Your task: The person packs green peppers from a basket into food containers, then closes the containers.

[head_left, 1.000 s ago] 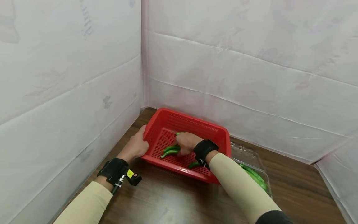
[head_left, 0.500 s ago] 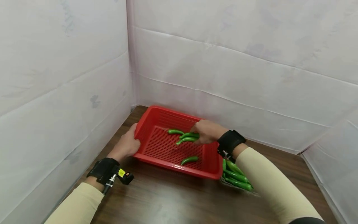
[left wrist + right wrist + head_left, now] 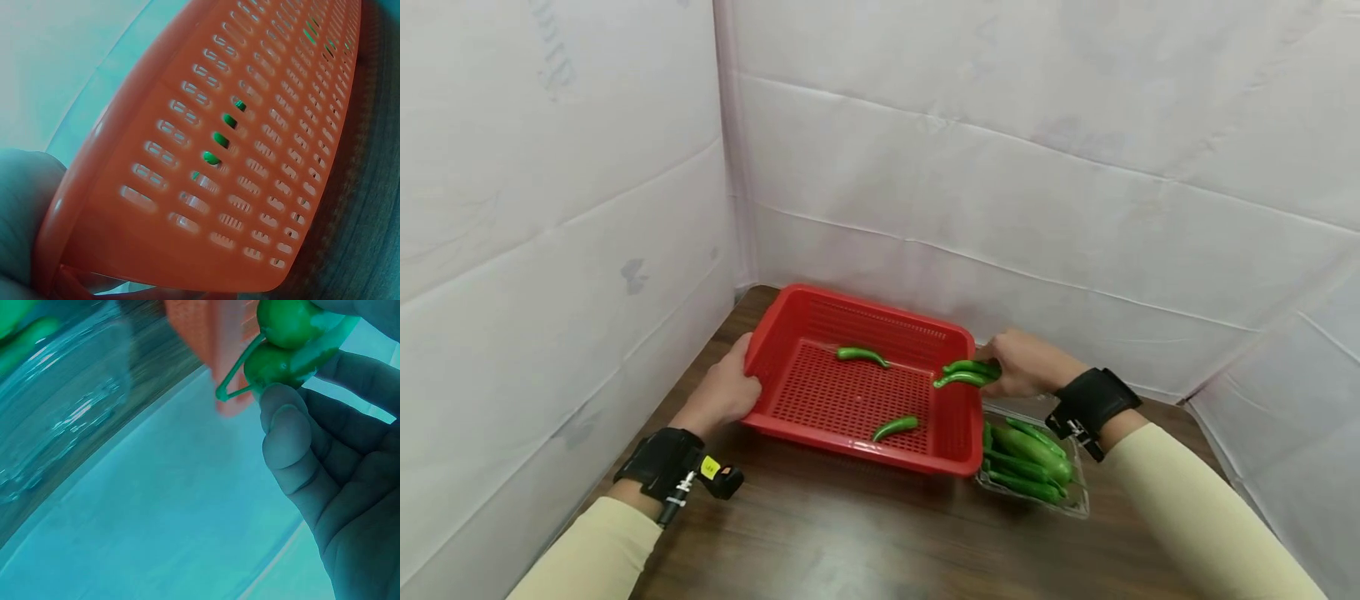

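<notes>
A red perforated basket (image 3: 790, 329) sits on the brown table near the corner of the white walls. My left hand (image 3: 724, 392) grips its left rim; the left wrist view shows the basket wall (image 3: 250, 156) close up. My right hand (image 3: 1022, 362) holds two green peppers (image 3: 966, 372) above the basket's right rim; the right wrist view shows the pepper stems (image 3: 284, 344) pinched in its fingers (image 3: 294, 444). Two loose peppers lie inside, one at the back (image 3: 862, 355) and one near the front (image 3: 895, 427).
A clear plastic tray (image 3: 1078, 504) with several green peppers (image 3: 1030, 454) lies right of the basket, below my right wrist. White padded walls close in on the left and back. Bare brown table (image 3: 850, 533) spreads in front.
My right hand has lifted two peppers from the basket floor and carried them right, over the basket's right rim. The left hand keeps its hold on the rim.
</notes>
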{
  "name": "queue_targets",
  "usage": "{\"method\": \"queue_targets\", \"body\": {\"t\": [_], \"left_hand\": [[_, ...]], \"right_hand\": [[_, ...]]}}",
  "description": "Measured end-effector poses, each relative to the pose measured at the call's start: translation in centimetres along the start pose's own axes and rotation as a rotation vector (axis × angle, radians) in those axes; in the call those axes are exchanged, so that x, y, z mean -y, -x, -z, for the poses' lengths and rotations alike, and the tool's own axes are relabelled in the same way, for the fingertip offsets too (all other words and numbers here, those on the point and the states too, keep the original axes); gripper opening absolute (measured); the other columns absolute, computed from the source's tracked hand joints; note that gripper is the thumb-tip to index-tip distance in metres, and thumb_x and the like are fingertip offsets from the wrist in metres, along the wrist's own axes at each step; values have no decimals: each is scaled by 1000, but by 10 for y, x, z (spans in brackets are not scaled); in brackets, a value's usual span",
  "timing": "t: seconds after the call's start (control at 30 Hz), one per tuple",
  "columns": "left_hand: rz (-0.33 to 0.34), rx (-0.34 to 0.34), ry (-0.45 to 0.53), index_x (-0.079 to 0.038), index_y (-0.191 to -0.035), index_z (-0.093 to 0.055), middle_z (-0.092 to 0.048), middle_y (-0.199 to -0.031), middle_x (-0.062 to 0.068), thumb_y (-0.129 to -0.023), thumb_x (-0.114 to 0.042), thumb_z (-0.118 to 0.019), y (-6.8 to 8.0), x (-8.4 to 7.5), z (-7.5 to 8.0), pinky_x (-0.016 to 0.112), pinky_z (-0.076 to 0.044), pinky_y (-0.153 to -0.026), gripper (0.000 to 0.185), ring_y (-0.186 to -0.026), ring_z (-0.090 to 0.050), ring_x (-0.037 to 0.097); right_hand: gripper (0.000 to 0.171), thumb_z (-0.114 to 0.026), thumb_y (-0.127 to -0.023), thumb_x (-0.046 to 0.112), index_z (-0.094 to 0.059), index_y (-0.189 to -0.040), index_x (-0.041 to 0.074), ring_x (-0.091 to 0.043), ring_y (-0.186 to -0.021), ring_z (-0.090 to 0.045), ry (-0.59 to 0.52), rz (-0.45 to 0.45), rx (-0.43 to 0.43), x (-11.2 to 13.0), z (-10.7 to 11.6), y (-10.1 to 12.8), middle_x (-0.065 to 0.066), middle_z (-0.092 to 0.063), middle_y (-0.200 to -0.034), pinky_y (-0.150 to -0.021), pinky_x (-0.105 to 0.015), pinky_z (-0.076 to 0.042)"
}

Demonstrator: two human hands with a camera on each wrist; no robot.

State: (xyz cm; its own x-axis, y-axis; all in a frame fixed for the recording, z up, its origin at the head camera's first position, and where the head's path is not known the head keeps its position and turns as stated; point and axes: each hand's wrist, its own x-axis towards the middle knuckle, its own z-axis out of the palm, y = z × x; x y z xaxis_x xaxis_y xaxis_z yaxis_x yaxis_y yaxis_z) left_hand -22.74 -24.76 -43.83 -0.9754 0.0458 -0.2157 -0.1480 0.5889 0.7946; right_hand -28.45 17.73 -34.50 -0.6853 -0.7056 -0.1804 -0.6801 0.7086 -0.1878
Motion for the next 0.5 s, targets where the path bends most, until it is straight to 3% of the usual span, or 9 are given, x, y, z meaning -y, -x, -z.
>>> {"method": "queue_targets", "body": {"t": [0.13,0.3,0.5], "left_hand": [[-3,-3,-1,-9,-162,-19,-60,-133,29,-96,0,-48,1,0,1,40,-61,-74,73,-97,-72,32],[-11,-1,-6,-8,-161,-21,-61,-131,29,-96,-1,-47,2,-1,2,39,-61,-73,70,-95,-72,31],[-17,9,-13,-9,-161,-20,-61,-129,29,-96,-1,-45,1,-1,1,36,-59,-71,70,-94,-72,30]], "right_hand": [[13,-84,-83,21,-71,-84,23,-1,-59,-42,5,-27,-7,-10,-2,23,14,-55,-67,-58,-22,-38],[12,-84,-85,24,-76,-93,21,0,-58,-43,14,-81,-8,-21,-6,51,15,-58,-69,-59,-22,-40],[36,-85,-85,27,-79,-116,8,-1,-58,-42,5,-157,-1,-30,-12,78,13,-59,-70,-57,-23,-36]]}}
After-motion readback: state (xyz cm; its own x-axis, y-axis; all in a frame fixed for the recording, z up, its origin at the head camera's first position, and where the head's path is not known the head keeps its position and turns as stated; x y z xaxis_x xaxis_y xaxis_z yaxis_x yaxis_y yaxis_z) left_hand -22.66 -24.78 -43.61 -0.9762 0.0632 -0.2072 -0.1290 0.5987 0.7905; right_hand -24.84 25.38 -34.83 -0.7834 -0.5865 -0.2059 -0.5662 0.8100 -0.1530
